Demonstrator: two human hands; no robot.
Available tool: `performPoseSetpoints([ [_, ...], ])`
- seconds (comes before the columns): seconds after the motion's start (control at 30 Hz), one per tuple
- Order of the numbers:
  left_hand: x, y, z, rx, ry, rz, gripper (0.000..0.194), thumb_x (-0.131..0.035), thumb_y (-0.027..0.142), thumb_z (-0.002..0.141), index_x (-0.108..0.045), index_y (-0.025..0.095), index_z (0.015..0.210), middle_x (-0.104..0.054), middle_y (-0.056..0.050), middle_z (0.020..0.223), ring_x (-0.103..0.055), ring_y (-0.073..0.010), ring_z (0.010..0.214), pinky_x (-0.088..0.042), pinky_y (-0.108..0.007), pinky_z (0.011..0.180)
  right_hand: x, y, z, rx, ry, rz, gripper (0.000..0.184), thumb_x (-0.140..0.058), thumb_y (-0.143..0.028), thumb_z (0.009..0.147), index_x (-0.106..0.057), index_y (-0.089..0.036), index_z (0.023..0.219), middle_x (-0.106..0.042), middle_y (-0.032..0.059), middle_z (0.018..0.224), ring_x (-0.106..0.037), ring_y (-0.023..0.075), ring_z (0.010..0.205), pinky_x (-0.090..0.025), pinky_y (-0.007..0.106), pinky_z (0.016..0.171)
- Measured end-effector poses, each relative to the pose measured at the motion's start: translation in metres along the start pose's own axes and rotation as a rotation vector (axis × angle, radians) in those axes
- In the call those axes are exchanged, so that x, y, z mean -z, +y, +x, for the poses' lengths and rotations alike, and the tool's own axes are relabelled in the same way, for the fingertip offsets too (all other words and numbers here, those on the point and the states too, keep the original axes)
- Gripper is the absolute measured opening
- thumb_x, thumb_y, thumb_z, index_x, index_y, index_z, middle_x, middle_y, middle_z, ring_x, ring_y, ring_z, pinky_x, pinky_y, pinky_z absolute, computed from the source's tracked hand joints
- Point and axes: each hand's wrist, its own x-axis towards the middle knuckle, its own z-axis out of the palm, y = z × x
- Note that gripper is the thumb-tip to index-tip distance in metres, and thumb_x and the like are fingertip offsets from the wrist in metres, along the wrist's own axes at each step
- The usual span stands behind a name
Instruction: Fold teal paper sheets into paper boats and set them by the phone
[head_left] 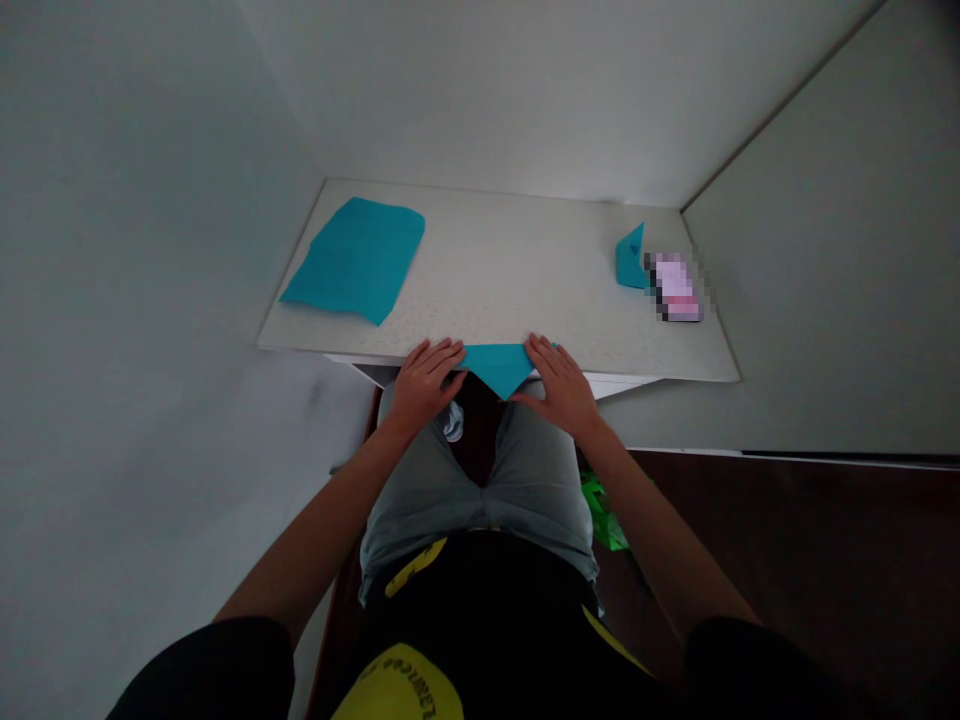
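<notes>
left hand (424,382) — fingers (442,356) spread, pressing folded teal paper (499,366) | right hand (561,385) — likewise spread on it | worktop (495,270): teal sheet (352,260), small teal fold (632,258)

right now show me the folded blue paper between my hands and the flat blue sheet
folded blue paper (498,367), head view, middle of the triangle
flat blue sheet (356,260), head view, middle of the sheet

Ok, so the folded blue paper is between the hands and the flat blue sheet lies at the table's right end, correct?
No: the flat blue sheet lies at the left end of the table, as the head view shows. The folded blue paper is between the left hand and right hand.
</notes>
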Motion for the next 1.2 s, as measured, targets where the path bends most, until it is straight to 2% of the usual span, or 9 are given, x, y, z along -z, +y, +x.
performPoseSetpoints([
  [0.13, 0.001, 0.005, 0.002, 0.044, 0.016, -0.030, 0.031, -0.061, 0.030, 0.108, -0.075, 0.026, 0.136, -0.073, -0.009, 0.147, -0.066, -0.0268, 0.143, -0.043, -0.059, 0.131, 0.008, 0.011, -0.013, -0.068, 0.060, -0.043, 0.059, -0.059, -0.043, 0.110, -0.051, -0.025, 0.166, -0.056, 0.0134, 0.167, -0.052, 0.0328, 0.155, -0.040, 0.057, 0.125],
  [0.27, 0.005, 0.000, 0.011, 0.121, 0.022, -0.087, 0.025, -0.061, 0.034, 0.108, -0.080, 0.026, 0.121, -0.081, -0.007, 0.132, -0.073, -0.0277, 0.131, -0.048, -0.057, 0.126, 0.012, 0.007, -0.006, -0.164, 0.156, -0.016, 0.028, -0.057, -0.040, 0.111, -0.077, -0.027, 0.127, -0.077, 0.0112, 0.135, -0.067, 0.0322, 0.128, -0.045, 0.050, 0.106],
  [0.4, 0.015, -0.009, 0.034, 0.265, 0.028, -0.069, 0.025, -0.065, 0.045, 0.106, -0.080, 0.026, 0.112, -0.083, -0.006, 0.107, -0.077, -0.0289, 0.105, -0.055, -0.052, 0.115, 0.015, 0.018, 0.016, -0.248, 0.164, 0.110, 0.034, -0.056, -0.049, 0.111, -0.078, -0.024, 0.114, -0.080, 0.0097, 0.108, -0.072, 0.0291, 0.101, -0.048, 0.046, 0.095],
  [0.57, 0.017, 0.019, 0.065, 0.215, 0.053, 0.073, 0.043, -0.062, 0.037, 0.105, -0.066, 0.019, 0.144, -0.068, -0.018, 0.145, -0.060, -0.0384, 0.140, -0.043, -0.060, 0.125, 0.014, 0.040, 0.045, -0.279, 0.016, 0.179, 0.035, -0.065, -0.052, 0.105, -0.079, -0.023, 0.119, -0.079, 0.0060, 0.090, -0.071, 0.0248, 0.080, -0.048, 0.039, 0.080],
  [0.67, -0.001, 0.048, 0.071, -0.074, -0.200, 0.025, 0.044, -0.051, 0.035, 0.111, -0.064, 0.023, 0.150, -0.063, -0.012, 0.158, -0.050, -0.0324, 0.155, -0.036, -0.055, 0.134, 0.012, 0.042, 0.052, -0.277, 0.035, 0.162, 0.035, -0.066, -0.052, 0.106, -0.080, -0.022, 0.118, -0.079, 0.0072, 0.095, -0.069, 0.0229, 0.080, -0.048, 0.037, 0.079],
  [0.77, -0.025, 0.065, 0.066, -0.135, -0.306, 0.017, 0.053, -0.051, 0.041, 0.111, -0.056, 0.019, 0.159, -0.052, -0.012, 0.170, -0.040, -0.0332, 0.164, -0.031, -0.057, 0.137, 0.011, 0.032, 0.050, -0.253, 0.114, 0.083, 0.036, -0.058, -0.050, 0.112, -0.080, -0.023, 0.120, -0.078, 0.0103, 0.106, -0.070, 0.0252, 0.094, -0.048, 0.040, 0.087],
  [0.9, -0.041, 0.068, 0.057, -0.109, -0.277, 0.008, 0.064, -0.052, 0.046, 0.111, -0.046, 0.018, 0.168, -0.044, -0.014, 0.175, -0.035, -0.0335, 0.167, -0.026, -0.059, 0.139, 0.009, 0.012, 0.035, -0.186, 0.133, -0.073, 0.038, -0.048, -0.040, 0.116, -0.079, -0.025, 0.133, -0.076, 0.0130, 0.129, -0.067, 0.0299, 0.113, -0.046, 0.046, 0.094],
  [1.07, -0.029, 0.054, 0.053, -0.094, -0.241, -0.042, 0.055, -0.051, 0.045, 0.112, -0.055, 0.019, 0.160, -0.054, -0.013, 0.168, -0.041, -0.0310, 0.163, -0.028, -0.055, 0.138, 0.005, -0.004, 0.014, -0.128, 0.109, -0.134, 0.045, -0.045, -0.042, 0.117, -0.067, -0.023, 0.152, -0.068, 0.0092, 0.154, -0.059, 0.0330, 0.131, -0.045, 0.049, 0.105],
  [1.2, -0.003, 0.028, 0.043, 0.233, -0.080, 0.070, 0.046, -0.057, 0.044, 0.109, -0.063, 0.019, 0.148, -0.062, -0.017, 0.154, -0.052, -0.0350, 0.150, -0.039, -0.054, 0.128, 0.001, -0.007, 0.007, -0.130, 0.107, -0.139, 0.050, -0.040, -0.044, 0.118, -0.064, -0.022, 0.156, -0.066, 0.0106, 0.158, -0.058, 0.0335, 0.134, -0.044, 0.050, 0.108],
])
